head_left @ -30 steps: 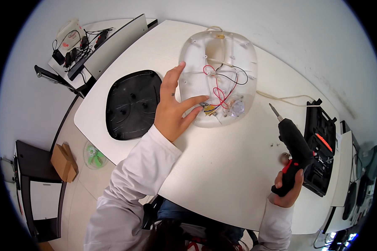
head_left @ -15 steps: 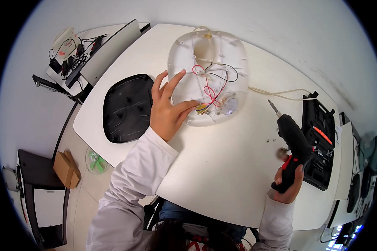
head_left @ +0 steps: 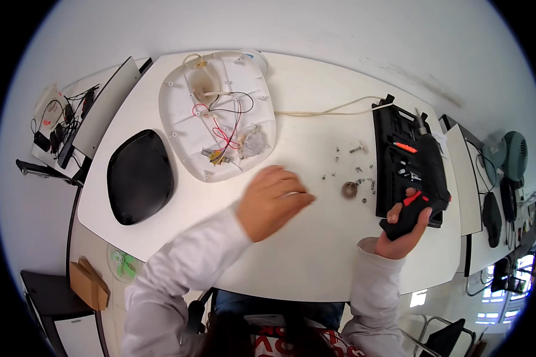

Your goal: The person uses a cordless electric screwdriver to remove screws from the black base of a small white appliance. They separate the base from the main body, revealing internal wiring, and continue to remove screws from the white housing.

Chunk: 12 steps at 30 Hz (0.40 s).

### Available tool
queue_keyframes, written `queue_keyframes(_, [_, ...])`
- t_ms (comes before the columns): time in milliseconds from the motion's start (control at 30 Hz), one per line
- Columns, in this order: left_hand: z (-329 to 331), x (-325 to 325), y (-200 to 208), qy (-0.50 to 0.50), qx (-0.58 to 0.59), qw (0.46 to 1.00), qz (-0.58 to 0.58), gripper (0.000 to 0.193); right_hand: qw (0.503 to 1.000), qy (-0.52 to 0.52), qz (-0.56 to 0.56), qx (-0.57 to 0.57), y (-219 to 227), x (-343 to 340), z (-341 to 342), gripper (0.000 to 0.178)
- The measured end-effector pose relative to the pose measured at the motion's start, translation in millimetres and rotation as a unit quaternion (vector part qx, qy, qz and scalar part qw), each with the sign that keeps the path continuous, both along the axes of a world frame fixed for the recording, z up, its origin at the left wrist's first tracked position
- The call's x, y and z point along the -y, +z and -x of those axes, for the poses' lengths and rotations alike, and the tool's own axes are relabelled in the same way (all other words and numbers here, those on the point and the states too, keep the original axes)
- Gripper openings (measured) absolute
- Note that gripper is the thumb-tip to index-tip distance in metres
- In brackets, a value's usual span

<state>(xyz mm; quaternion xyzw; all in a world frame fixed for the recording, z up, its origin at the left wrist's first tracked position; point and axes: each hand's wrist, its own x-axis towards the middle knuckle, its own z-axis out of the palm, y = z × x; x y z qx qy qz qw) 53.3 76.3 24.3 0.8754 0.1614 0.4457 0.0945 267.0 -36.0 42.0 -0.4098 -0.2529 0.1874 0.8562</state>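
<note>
My right hand [head_left: 402, 235] is wrapped round the handle of a black and red power screwdriver [head_left: 427, 178], its bit pointing away from me over the tool case. My left hand [head_left: 274, 202] is above the table just in front of a white plastic base shell [head_left: 181, 143], not touching it. Its fingers are bent and pressed together; whatever may be between them is hidden. Inside the shell are red and black wires [head_left: 223, 134], a small yellowish part [head_left: 215, 156] and a clear plastic housing [head_left: 253, 144]. A black rounded cover [head_left: 140, 178] lies to the left.
An open black tool case [head_left: 393, 172] with an orange-handled tool lies at the right. Several small screws [head_left: 360, 171] and a round metal piece [head_left: 349, 190] lie between it and my left hand. A pale cable [head_left: 327, 112] runs across the back. A cardboard box [head_left: 89, 284] sits at lower left.
My left hand has left the yellowish part in the shell, come nearer and to the right, and its spread fingers have closed. My view has turned rightward. The screwdriver is still in my right hand.
</note>
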Motion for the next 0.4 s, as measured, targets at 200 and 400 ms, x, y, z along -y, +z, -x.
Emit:
queue_keyframes(200, [-79.0, -7.9, -39.2, 0.051, -0.071, 0.996, 0.019, 0.010, 0.998, 0.041, 0.025, 0.041, 0.0, 2.7, 7.1, 0.051])
queue_keyframes(400, [-83.5, -14.2, -48.5, 0.109, -0.140, 0.984, -0.031, 0.009, 0.995, 0.088, 0.026, 0.050, -7.1, 3.9, 12.5, 0.047])
